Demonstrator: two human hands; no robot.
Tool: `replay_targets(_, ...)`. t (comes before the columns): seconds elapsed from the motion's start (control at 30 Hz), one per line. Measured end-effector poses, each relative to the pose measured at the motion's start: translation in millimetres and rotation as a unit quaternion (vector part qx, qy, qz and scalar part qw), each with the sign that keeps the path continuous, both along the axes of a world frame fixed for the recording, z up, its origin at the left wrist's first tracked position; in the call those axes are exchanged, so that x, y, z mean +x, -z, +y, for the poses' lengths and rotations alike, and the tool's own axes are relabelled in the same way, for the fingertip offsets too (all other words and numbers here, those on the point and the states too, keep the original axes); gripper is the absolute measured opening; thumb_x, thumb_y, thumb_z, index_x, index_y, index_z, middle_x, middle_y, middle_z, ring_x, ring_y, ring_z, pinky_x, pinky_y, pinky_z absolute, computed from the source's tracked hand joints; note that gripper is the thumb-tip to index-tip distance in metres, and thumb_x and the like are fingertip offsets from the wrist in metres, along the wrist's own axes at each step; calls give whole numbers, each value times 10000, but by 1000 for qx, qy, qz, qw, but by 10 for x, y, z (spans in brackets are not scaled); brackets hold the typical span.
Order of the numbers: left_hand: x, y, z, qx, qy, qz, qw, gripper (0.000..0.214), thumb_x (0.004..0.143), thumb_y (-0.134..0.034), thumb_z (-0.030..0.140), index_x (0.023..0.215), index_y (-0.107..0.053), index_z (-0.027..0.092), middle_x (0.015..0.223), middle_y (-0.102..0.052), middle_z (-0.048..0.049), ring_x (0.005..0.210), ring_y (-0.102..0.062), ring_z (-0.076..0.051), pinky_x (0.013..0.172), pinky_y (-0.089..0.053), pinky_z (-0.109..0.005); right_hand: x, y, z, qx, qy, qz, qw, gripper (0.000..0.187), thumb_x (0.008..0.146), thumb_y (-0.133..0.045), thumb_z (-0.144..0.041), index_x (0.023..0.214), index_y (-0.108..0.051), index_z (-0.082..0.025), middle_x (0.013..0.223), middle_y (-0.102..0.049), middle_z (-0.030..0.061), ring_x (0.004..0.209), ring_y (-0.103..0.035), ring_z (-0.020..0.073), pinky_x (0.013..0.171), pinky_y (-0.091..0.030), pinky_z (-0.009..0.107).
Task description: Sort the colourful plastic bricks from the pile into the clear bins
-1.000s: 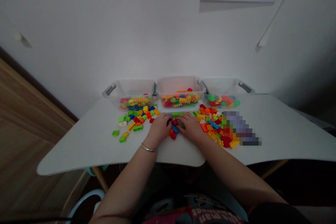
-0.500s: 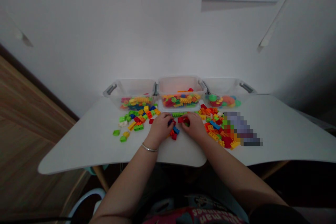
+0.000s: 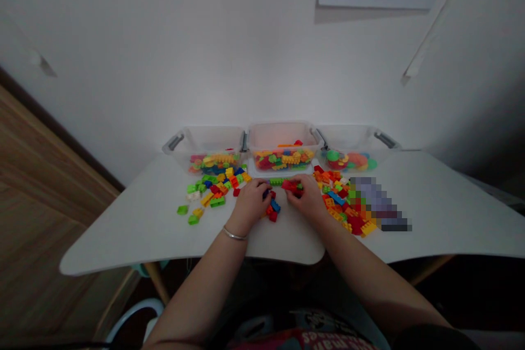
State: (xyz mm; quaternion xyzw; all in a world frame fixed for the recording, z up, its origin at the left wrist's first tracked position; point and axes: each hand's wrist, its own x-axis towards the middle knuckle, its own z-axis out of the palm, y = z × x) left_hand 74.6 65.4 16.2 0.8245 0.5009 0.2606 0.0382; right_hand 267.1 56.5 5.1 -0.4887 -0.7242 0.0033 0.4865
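Note:
My right hand (image 3: 305,198) pinches a red plastic toy brick (image 3: 289,186) in its fingertips, just above the white table (image 3: 123,240). My left hand (image 3: 249,204) curls around a dark blue brick (image 3: 267,193), which shows only partly past the fingers. Between the hands lies a small heap of red and blue bricks (image 3: 273,210). A row of green bricks (image 3: 276,181) stretches just beyond my fingertips. Loose multicoloured bricks are scattered on either side of my hands.
Three transparent plastic bins with grey handles stand along the far table edge: the left bin (image 3: 213,130) and middle bin (image 3: 283,126) hold bricks, and the right bin (image 3: 353,130) holds round coloured pieces. A pixelated patch (image 3: 379,205) covers part of the table.
My right hand has risen toward the middle bin with the red brick in its fingers. My left hand has shifted slightly right and away from the small heap.

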Motion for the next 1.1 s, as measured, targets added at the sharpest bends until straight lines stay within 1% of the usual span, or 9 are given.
replay_targets(0.1, -6, -3, -10, 8, 3, 1, 1000, 207, 882, -570, 226, 1027, -708, 173, 1107, -657, -92, 1019, -613, -220, 939, -507, -365, 42, -194, 50, 64, 28, 41, 997, 158, 786, -594, -277, 934, -588, -223, 926, -663, 76, 902, -600, 241, 827, -488, 407)
replay_targets(0.17, -8, -5, -14, 8, 4, -2, 1000, 206, 881, -571, 219, 1031, -705, 174, 1110, -654, -93, 1023, -613, -216, 941, -506, -361, 88, -360, 130, 90, 58, 74, 992, 172, 797, -597, -308, 945, -591, -220, 936, -660, 73, 906, -596, 237, 834, -487, 408)
replay_targets(0.27, -9, -9, -16, 6, 2, -4, 1000, 201, 877, -572, 214, 1026, -704, 186, 1108, -653, -88, 1025, -614, -212, 942, -506, -360, 163, -613, 334, 94, 91, 120, 984, 228, 794, -605, -356, 967, -608, -208, 927, -656, 67, 865, -586, 224, 798, -493, 392)
replay_targets(0.33, -11, -13, -13, 4, 2, -4, 1000, 202, 876, -570, 211, 1025, -704, 188, 1107, -653, -86, 1024, -614, -214, 940, -507, -365, 203, -761, 508, 92, 97, 132, 982, 248, 794, -606, -374, 975, -620, -205, 918, -663, 58, 854, -585, 213, 790, -492, 377)
replay_targets(0.47, -20, -10, -4, 4, 3, 1, 1000, 207, 880, -564, 216, 1031, -703, 191, 1113, -651, -87, 1032, -613, -219, 936, -508, -369, 233, -936, 825, 87, 119, 112, 983, 236, 805, -596, -374, 952, -640, -196, 901, -687, 58, 853, -591, 207, 815, -479, 376)
replay_targets(0.6, -24, -2, -8, 1, 0, 2, 1000, 206, 884, -563, 224, 1031, -704, 189, 1120, -650, -85, 1035, -616, -216, 933, -508, -356, 225, -925, 976, 40, 211, 66, 975, 204, 773, -625, -355, 896, -677, -200, 882, -705, 83, 900, -591, 259, 868, -453, 448)
replay_targets(0.7, -20, -4, -17, -4, -3, 1, 1000, 210, 881, -567, 221, 1039, -702, 191, 1126, -651, -81, 1033, -618, -216, 933, -506, -356, 237, -861, 1009, 13, 234, 46, 971, 211, 764, -628, -360, 900, -695, -214, 887, -715, 84, 931, -595, 279, 902, -438, 485)
replay_targets(0.87, -10, -13, -17, -6, -5, 3, 1000, 210, 883, -565, 220, 1041, -701, 191, 1126, -651, -79, 1024, -620, -210, 929, -506, -349, 305, -793, 1044, -38, 189, 68, 979, 277, 765, -614, -341, 991, -698, -203, 964, -728, 81, 973, -620, 276, 945, -448, 488)
replay_targets(1.1, -13, -11, -16, -7, -1, 9, 1000, 222, 896, -553, 231, 1051, -703, 178, 1148, -649, -81, 1026, -621, -217, 919, -510, -353, 376, -701, 975, -31, 118, 79, 989, 387, 759, -614, -317, 1103, -649, -143, 1123, -688, 138, 1085, -594, 277, 1012, -427, 475)
